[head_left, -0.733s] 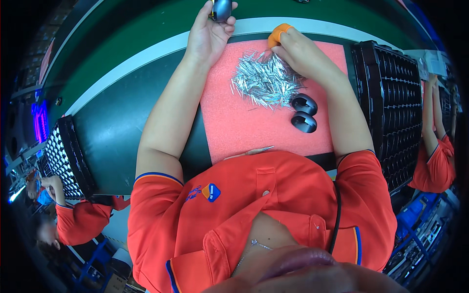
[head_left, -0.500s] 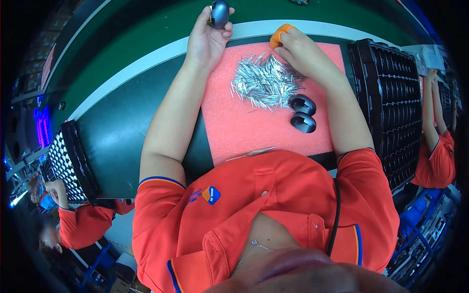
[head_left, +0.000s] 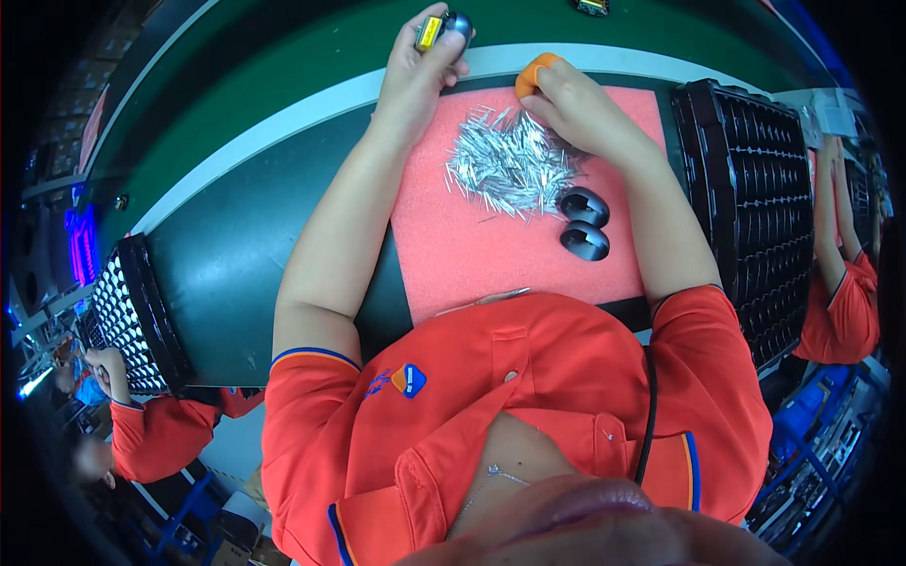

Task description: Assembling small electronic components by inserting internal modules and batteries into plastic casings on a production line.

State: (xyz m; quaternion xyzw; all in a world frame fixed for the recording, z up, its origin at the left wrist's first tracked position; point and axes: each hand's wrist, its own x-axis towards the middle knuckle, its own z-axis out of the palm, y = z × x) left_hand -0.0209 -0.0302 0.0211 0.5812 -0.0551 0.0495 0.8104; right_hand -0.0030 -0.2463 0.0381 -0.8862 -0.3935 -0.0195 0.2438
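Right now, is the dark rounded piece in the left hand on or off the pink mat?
Off: the left hand holds the dark rounded piece past the far edge of the pink mat.

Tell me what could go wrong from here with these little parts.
The rounded dark part in the left hand, held beyond the pink mat, might drop if the grip slips. The right hand, at the edge of the pile of thin silver pieces, could scatter some. The two dark shells sit close by the pile and could be nudged or scratched.
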